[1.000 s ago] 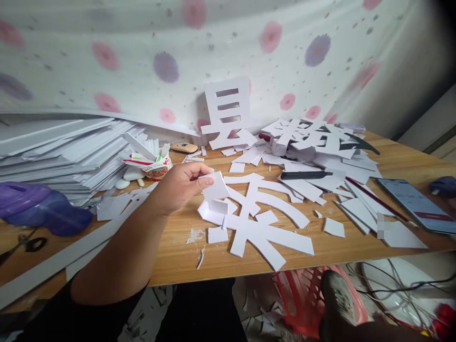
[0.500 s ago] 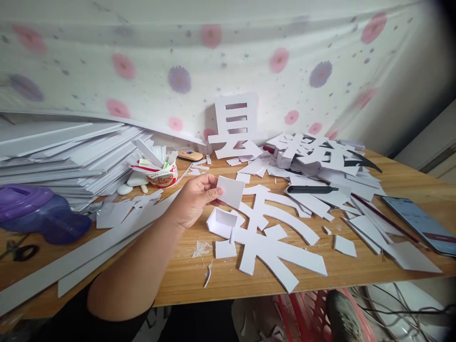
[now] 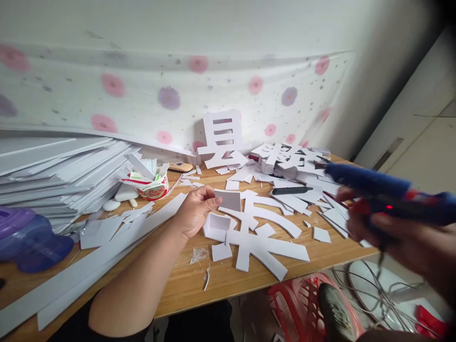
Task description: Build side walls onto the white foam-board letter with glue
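Yellow-brown wood makes the top of the bench (image 3: 192,285), and white bits lie all over it. Low down and nearer than the left grip (image 3: 195,211), off to its right, a shoe (image 3: 335,311) is by a red plastic thing (image 3: 302,304) with holes. The right grip (image 3: 388,237) is blurry, but it is wrapped around a blue glue gun (image 3: 370,180) with a little red light. The gun's nose points toward the left grip's side.

The left grip is pinching a white square (image 3: 230,199) with its thumb and fingers. Just right of this grip and a bit nearer is a little white box (image 3: 217,228). A big flat white shape (image 3: 247,237) with long arms lies farther right. Well left of the left grip is a purple and blue bottle (image 3: 32,237). Past that grip, on the left, a paper bowl (image 3: 154,191) holds white strips. Straight past it, a white cut-out (image 3: 223,152) stands near a flowery cloth (image 3: 142,90).
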`<state>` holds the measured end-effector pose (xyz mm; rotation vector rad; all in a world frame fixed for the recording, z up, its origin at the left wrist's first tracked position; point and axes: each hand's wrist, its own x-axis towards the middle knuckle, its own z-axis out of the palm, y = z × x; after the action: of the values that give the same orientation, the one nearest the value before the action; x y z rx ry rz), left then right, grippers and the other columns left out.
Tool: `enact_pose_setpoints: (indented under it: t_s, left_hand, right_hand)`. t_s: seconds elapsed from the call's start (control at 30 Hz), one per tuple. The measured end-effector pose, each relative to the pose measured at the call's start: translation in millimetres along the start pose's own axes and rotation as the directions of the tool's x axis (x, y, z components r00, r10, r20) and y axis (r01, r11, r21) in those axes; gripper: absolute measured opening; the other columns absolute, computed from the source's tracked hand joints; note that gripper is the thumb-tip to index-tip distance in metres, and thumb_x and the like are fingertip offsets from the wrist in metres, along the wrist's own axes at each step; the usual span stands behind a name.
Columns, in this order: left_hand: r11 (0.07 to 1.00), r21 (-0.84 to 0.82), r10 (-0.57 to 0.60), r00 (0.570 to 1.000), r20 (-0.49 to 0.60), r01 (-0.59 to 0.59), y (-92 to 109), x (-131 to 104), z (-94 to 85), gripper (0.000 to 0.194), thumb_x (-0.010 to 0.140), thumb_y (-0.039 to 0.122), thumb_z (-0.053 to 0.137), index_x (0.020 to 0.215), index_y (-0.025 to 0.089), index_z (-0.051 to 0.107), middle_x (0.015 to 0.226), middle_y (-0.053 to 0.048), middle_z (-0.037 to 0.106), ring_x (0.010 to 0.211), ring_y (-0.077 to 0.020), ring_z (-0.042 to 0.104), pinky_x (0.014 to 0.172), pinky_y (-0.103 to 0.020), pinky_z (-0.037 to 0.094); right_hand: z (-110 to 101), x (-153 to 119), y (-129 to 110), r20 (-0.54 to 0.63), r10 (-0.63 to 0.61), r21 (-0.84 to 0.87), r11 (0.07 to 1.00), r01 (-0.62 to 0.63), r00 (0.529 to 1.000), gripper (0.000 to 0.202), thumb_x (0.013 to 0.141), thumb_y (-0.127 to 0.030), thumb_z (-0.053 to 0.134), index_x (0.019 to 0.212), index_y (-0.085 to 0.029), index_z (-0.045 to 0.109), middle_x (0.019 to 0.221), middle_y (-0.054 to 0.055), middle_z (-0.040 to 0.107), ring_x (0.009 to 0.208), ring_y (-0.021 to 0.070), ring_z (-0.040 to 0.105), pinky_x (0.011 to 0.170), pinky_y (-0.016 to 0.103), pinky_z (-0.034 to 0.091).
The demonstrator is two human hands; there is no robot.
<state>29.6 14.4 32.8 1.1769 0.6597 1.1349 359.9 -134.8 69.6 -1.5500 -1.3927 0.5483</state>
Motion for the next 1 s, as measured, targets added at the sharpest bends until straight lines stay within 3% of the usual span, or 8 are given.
enact_pose_setpoints:
  t_s: [0.13, 0.3, 0.5, 1.0]
  left_hand:
    - [0.998, 0.051, -0.036, 0.998, 0.051, 0.033, -1.4, -5.4, 3.1, 0.030, 0.060, 0.027, 0.086, 0.066, 0.015, 0.059, 0.062, 0.004, 0.058, 0.059, -0.0074, 0.052, 0.059, -0.019, 0.040]
    - [0.985, 0.151, -0.101, 0.988, 0.115, 0.083, -3.0, -7.8, 0.9, 0.025, 0.062, 0.026, 0.084, 0.073, 0.014, 0.066, 0.071, -0.002, 0.066, 0.066, -0.0142, 0.060, 0.063, -0.025, 0.044]
    - [0.979, 0.189, -0.110, 0.981, 0.157, 0.079, -7.8, -4.7, -4.5, 0.024, 0.063, 0.028, 0.083, 0.075, 0.016, 0.067, 0.074, -0.003, 0.068, 0.068, -0.0160, 0.061, 0.065, -0.026, 0.044]
    - [0.978, 0.189, -0.125, 0.975, 0.182, 0.090, -7.8, -5.4, -3.9, 0.021, 0.065, 0.029, 0.083, 0.071, 0.016, 0.068, 0.069, -0.002, 0.066, 0.063, -0.0130, 0.057, 0.061, -0.024, 0.041]
  right_hand:
    - [38.9, -6.0, -15.0, 0.264, 0.000, 0.168, 0.985, -0.046, 0.965, 0.035, 0.066, -0.047, 0.078, 0.092, -0.026, 0.067, 0.071, 0.007, 0.064, 0.050, 0.0170, 0.055, 0.042, 0.031, 0.047]
    - [67.6, -0.8, -25.1, 0.462, -0.018, 0.259, 0.959, -0.116, 0.887, 0.028, 0.072, -0.048, 0.072, 0.084, -0.022, 0.066, 0.068, 0.003, 0.062, 0.052, 0.0136, 0.056, 0.046, 0.025, 0.050]
    - [79.8, 5.9, -20.0, 0.530, 0.019, 0.294, 0.933, -0.205, 0.848, 0.029, 0.071, -0.046, 0.073, 0.077, -0.020, 0.062, 0.067, 0.002, 0.059, 0.052, 0.0135, 0.056, 0.047, 0.026, 0.050]
    - [82.4, 8.1, -27.5, 0.514, 0.111, 0.236, 0.935, -0.264, 0.851, 0.035, 0.063, -0.050, 0.075, 0.069, -0.020, 0.058, 0.058, 0.002, 0.057, 0.049, 0.0146, 0.054, 0.047, 0.028, 0.044]
